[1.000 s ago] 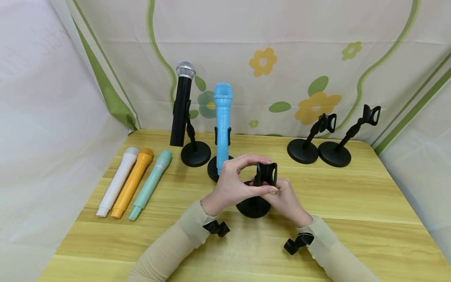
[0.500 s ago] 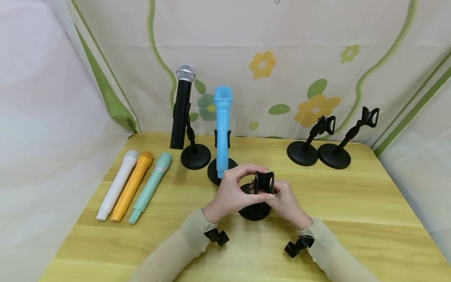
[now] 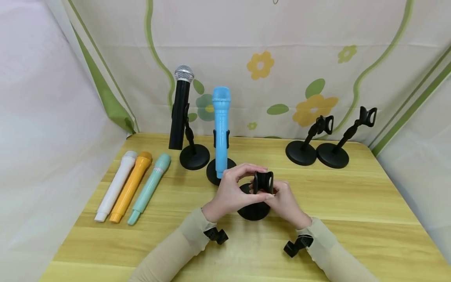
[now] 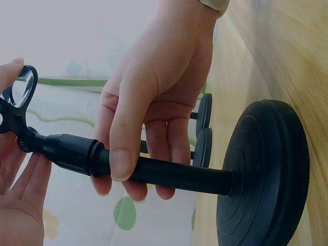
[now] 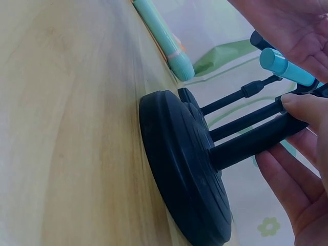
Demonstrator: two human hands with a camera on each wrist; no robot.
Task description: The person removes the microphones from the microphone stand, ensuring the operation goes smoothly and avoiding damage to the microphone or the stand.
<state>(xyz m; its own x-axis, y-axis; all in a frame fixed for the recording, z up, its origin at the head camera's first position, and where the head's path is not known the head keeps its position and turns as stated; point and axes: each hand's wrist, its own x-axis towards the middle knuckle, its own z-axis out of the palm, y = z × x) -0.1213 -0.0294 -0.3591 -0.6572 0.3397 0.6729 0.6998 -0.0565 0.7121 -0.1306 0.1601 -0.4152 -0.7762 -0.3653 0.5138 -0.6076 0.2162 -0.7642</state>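
Note:
A black desk microphone stand (image 3: 253,211) stands upright on the table in front of me. My left hand (image 3: 230,192) holds the clip (image 3: 263,183) at its top, thumb on the near side and fingers on the far side. Below the clip, my right hand (image 3: 287,203) grips the pole; the left wrist view shows its thumb lying across the pole (image 4: 179,175). The round base (image 5: 179,164) rests on the wood in the right wrist view. No microphone is in this clip. Just behind my left hand, a blue microphone (image 3: 221,129) sits in another stand's clip.
A black microphone (image 3: 181,113) with a silver head sits in a stand at back left. White (image 3: 116,186), orange (image 3: 130,188) and mint-green (image 3: 149,188) microphones lie at left. Two stands with bare clips (image 3: 301,152) (image 3: 332,155) stand at back right. A flowered cloth (image 3: 225,31) hangs behind.
The clip and my left hand have come slightly lower and nearer since a second ago. Both hands keep their hold on the stand. The head view has shifted a little.

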